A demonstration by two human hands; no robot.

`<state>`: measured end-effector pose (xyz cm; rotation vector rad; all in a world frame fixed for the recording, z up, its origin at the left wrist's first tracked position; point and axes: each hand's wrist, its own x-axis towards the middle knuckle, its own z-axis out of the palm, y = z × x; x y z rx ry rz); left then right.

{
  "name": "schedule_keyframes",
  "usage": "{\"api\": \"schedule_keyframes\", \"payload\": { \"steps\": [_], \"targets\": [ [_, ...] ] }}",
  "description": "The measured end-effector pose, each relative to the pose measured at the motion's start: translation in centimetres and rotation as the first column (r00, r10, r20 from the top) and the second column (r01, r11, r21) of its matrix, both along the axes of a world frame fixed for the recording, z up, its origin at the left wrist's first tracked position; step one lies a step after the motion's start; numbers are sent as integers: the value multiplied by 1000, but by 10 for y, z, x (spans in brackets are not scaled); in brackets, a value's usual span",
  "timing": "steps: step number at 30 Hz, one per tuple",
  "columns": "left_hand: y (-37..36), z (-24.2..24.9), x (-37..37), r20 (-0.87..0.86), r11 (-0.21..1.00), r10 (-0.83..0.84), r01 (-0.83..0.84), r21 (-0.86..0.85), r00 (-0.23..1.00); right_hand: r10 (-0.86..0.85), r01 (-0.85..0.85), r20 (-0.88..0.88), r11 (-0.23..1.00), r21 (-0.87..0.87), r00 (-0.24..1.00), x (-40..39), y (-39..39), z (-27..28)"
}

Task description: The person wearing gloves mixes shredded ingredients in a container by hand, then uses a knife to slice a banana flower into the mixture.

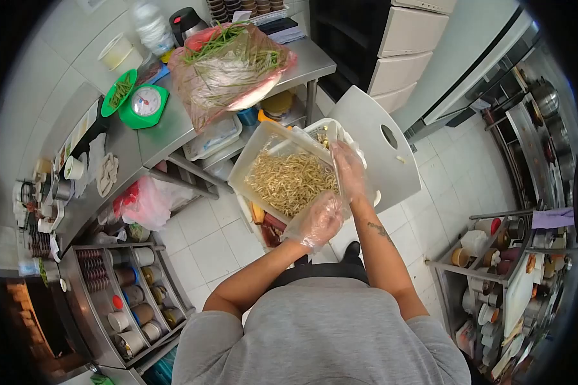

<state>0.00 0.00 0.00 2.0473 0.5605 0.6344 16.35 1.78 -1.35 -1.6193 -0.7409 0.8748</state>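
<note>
A translucent rectangular tub point(289, 170) full of thin, pale brownish strips point(289, 183) sits tilted in front of me. My left hand point(318, 221), in a clear plastic glove, is closed at the tub's near right corner; what it holds, if anything, is hidden. My right hand point(351, 173), also gloved, lies along the tub's right side with its fingers stretched toward the far corner. Beyond that side, a white basket point(336, 128) with a few scraps shows partly behind the tub.
A steel counter point(160, 144) at the upper left bears a green scale point(146, 106) and a bag of green stalks point(228, 70). A grey chair point(372, 128) stands right of the tub. Shelves with jars point(135, 301) are lower left; a loaded rack point(488, 276) is at right.
</note>
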Motion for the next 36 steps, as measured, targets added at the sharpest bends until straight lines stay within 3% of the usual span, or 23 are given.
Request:
{"api": "schedule_keyframes", "payload": {
  "steps": [2,5,8,11,14,17,20,23,24,27,29,32,34,36],
  "targets": [
    [1,0,1,76,1000,20,-19,-22,997,0,30,-305,995,94,952,-3,3,-1],
    [13,9,4,142,999,24,-30,44,990,111,-105,-51,989,103,993,-3,11,6],
    [1,23,0,68,996,-27,22,83,997,260,-185,-430,960,209,865,-4,10,-16],
    [2,17,-1,123,1000,-4,1,30,992,196,-129,-298,964,231,934,-12,16,-10],
    [5,11,-2,97,999,-6,1,51,995,181,-180,-188,983,21,965,4,20,-20],
    [0,15,0,36,999,-33,32,33,999,222,-241,-434,971,12,873,-3,17,-2],
    [0,10,4,129,998,-43,38,40,991,209,-209,4,978,5,978,-19,9,12],
    [1,13,2,107,998,-64,61,29,992,412,-396,44,896,-200,910,-7,16,4],
    [2,13,2,125,999,-45,43,25,991,429,-449,-135,853,-267,893,-6,20,7],
    [1,7,8,134,998,-43,37,44,990,427,-385,157,892,-238,891,-9,6,18],
    [-2,1,6,49,994,-62,57,95,997,468,-467,49,884,-32,882,-7,10,-17],
    [-6,18,8,23,992,-79,77,99,997,492,-462,84,854,-241,866,-6,1,2],
    [-8,20,13,40,991,-95,90,98,995,509,-505,-1,855,-116,861,1,-5,-7],
    [-9,14,14,50,992,-115,112,64,992,525,-524,42,851,-40,850,2,-3,-29]
  ]
}}
